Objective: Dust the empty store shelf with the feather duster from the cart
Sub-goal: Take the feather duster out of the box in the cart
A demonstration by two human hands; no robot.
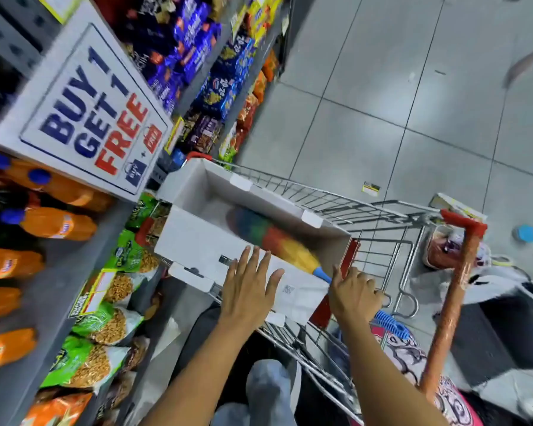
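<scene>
Below the head camera, a wire cart point(379, 216) stands on the tiled floor point(382, 87) just beside a stocked shelf point(59, 290). A white cardboard box point(197, 241) rests across the cart basket. The feather duster point(268, 238) lies inside the box, its multicoloured head blurred and its blue handle pointing toward the person.

Left hand point(246, 287): flat, fingers spread, grip wide and holding nothing; it lies on or just over the near wall of the box.

Right hand point(354, 293): grip closed around the blue handle of the duster, at the near right corner of the box.

Shelf contents: orange drink bottles point(53, 222) at left, green snack bags point(102, 321) below them, blue biscuit packs point(225, 87) farther along. A "BUY 1 GET 1 FREE" sign point(86, 115) projects from the shelf edge above the box. The cart push bar point(453, 290) is orange-red.
</scene>
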